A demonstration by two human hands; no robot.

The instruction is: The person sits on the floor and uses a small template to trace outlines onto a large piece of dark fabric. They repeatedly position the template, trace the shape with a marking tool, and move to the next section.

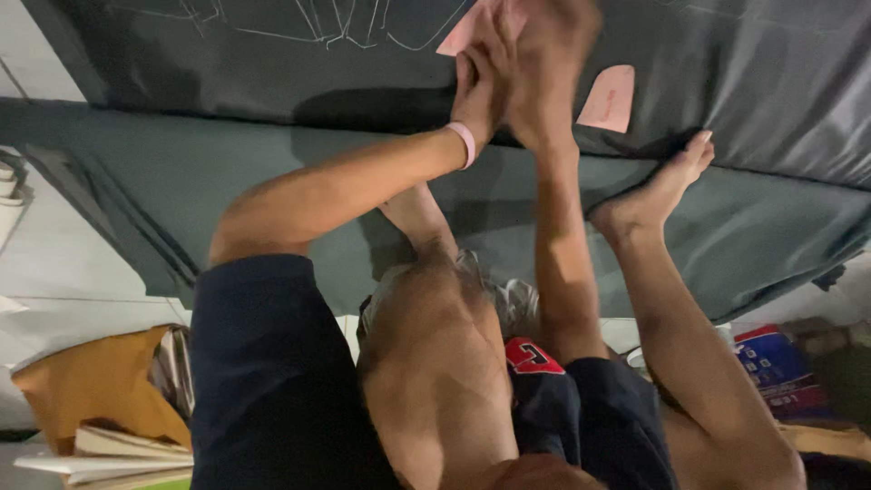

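Dark chalk-marked cloth (227, 82), two pink paper pieces (608, 98), left hand (481, 82) and right hand (544, 73) together, grip unclear.

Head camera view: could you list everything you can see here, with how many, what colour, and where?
Cloth: one, dark grey-green, spread across the floor, with chalk lines at the top.
Pink pieces: two, one lying right of the hands, one under the hands at the top.
Books: a small stack, pale, bottom left.
Brown bag: one, bottom left above the books.
Packet: one, blue and red, right edge.
Wristband: one, pink, on the left wrist.
Feet: two, bare, resting on the cloth.
Left hand and right hand: together at the top, blurred, on a pink piece.
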